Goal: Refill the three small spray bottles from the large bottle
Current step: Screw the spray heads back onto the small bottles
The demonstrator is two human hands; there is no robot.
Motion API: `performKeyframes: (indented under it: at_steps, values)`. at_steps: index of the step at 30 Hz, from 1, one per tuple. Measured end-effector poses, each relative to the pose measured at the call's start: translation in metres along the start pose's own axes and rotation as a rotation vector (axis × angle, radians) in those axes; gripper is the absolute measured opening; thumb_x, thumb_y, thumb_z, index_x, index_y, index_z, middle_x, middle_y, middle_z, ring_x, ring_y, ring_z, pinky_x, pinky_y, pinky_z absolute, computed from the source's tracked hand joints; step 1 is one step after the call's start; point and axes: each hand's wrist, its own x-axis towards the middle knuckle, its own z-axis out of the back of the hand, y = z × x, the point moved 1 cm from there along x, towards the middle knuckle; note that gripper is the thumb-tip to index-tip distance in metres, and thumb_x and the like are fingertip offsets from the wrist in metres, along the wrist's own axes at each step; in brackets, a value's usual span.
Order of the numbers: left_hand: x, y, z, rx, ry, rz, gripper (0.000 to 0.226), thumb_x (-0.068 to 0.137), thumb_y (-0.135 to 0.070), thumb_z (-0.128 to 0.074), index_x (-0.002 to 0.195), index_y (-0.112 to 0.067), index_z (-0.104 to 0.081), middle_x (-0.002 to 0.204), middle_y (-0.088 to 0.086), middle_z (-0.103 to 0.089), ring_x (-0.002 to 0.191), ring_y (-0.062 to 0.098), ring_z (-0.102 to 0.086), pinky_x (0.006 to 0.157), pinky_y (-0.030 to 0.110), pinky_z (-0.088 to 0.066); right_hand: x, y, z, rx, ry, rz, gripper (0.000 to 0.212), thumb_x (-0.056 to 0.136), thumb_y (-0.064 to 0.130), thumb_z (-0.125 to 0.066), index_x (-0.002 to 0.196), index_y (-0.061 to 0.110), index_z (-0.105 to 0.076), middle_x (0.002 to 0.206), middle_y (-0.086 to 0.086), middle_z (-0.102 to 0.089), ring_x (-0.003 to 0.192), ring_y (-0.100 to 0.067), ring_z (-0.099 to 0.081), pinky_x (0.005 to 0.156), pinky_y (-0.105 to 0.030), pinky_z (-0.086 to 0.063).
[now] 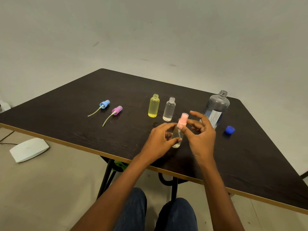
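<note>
My left hand grips the body of a small clear spray bottle near the table's front edge. My right hand pinches its pink spray cap on the bottle's neck. Behind stand an uncapped yellow small bottle and an uncapped clear small bottle with a little liquid. The large clear bottle stands open at the right, partly behind my right hand. Its blue cap lies on the table to the right.
A blue spray head and a purple spray head, each with a dip tube, lie on the left part of the dark table. A white flat device sits on the floor at left.
</note>
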Motion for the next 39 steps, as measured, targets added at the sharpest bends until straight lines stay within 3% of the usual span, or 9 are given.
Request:
performKeyframes:
  at_steps: [8,11,13,17,24,29,31,34,39]
  values:
    - [0.0,0.0,-0.003,0.064,-0.04,-0.03,0.046,0.078,-0.009,-0.073,0.121,-0.012,-0.058,0.115,0.005,-0.061,0.098,0.014,-0.064,0.085,0.025,-0.055,-0.004,0.001,-0.008,-0.093,-0.151,0.016,0.045,0.07,0.009,-0.078,0.084,0.038,-0.046,0.1,0.003,-0.064,0.08,0.013,-0.06,0.07,-0.016,-0.05]
    - [0.0,0.001,-0.003,0.097,-0.059,-0.049,0.044,0.079,-0.01,-0.071,0.121,-0.011,-0.059,0.114,0.006,-0.061,0.098,0.012,-0.062,0.084,0.018,-0.053,-0.008,-0.001,-0.013,-0.151,-0.239,0.02,0.044,0.07,0.013,-0.078,0.08,0.038,-0.044,0.084,0.019,-0.058,0.084,0.0,-0.062,0.085,-0.037,-0.052]
    - [-0.001,0.001,-0.004,0.112,-0.064,-0.059,0.043,0.08,-0.009,-0.07,0.121,-0.009,-0.058,0.115,0.007,-0.061,0.1,0.012,-0.062,0.085,0.019,-0.053,-0.011,-0.001,-0.018,-0.185,-0.269,0.029,0.042,0.07,0.013,-0.078,0.083,0.034,-0.044,0.081,0.017,-0.057,0.089,-0.017,-0.063,0.085,-0.044,-0.05]
    - [-0.001,0.001,-0.004,0.12,-0.072,-0.06,0.042,0.08,-0.006,-0.068,0.121,-0.008,-0.059,0.116,0.009,-0.062,0.102,0.016,-0.062,0.088,0.027,-0.054,-0.015,-0.001,-0.024,-0.227,-0.346,0.065,0.034,0.071,0.012,-0.077,0.084,0.021,-0.047,0.083,-0.001,-0.061,0.081,-0.023,-0.058,0.081,-0.007,-0.034]
    - [-0.001,0.002,-0.005,0.141,-0.07,-0.046,0.041,0.081,-0.005,-0.067,0.121,-0.008,-0.058,0.117,0.01,-0.061,0.104,0.017,-0.062,0.089,0.032,-0.054,-0.018,0.0,-0.03,-0.258,-0.386,0.034,0.031,0.073,0.012,-0.075,0.08,0.019,-0.045,0.08,-0.006,-0.057,0.077,-0.024,-0.051,0.074,-0.001,-0.027]
    - [0.0,0.003,-0.004,0.111,-0.051,0.007,0.037,0.078,-0.013,-0.072,0.113,-0.016,-0.06,0.112,0.001,-0.061,0.096,0.013,-0.063,0.083,0.032,-0.056,-0.01,0.004,-0.015,-0.152,-0.121,-0.052,0.033,0.078,0.017,-0.07,0.098,0.026,-0.045,0.094,0.001,-0.059,0.08,-0.016,-0.056,0.068,-0.024,-0.044]
    - [0.0,0.003,-0.003,0.106,-0.039,0.031,0.043,0.077,-0.018,-0.074,0.116,-0.017,-0.058,0.114,-0.001,-0.062,0.096,0.009,-0.062,0.084,0.028,-0.055,-0.002,0.006,-0.002,-0.166,0.021,-0.054,0.036,0.078,0.025,-0.071,0.104,0.03,-0.046,0.094,0.007,-0.057,0.081,-0.012,-0.055,0.069,-0.023,-0.046]
    - [0.0,0.001,-0.003,0.103,-0.011,0.057,0.047,0.078,-0.019,-0.074,0.121,-0.016,-0.054,0.112,-0.004,-0.064,0.096,0.004,-0.062,0.083,0.018,-0.052,0.02,0.008,0.009,-0.368,0.278,0.017,0.023,0.078,0.042,-0.066,0.085,0.026,-0.05,0.077,0.005,-0.052,0.071,-0.012,-0.05,0.064,-0.03,-0.043]
    - [0.0,0.003,-0.003,0.085,0.011,0.095,0.052,0.078,-0.02,-0.074,0.125,-0.015,-0.051,0.117,0.004,-0.065,0.107,0.012,-0.062,0.093,0.031,-0.053,0.054,0.011,0.011,-0.663,0.625,0.103,0.043,0.081,0.044,-0.061,0.074,0.002,-0.062,0.066,-0.011,-0.061,0.064,-0.027,-0.056,0.064,-0.044,-0.047]
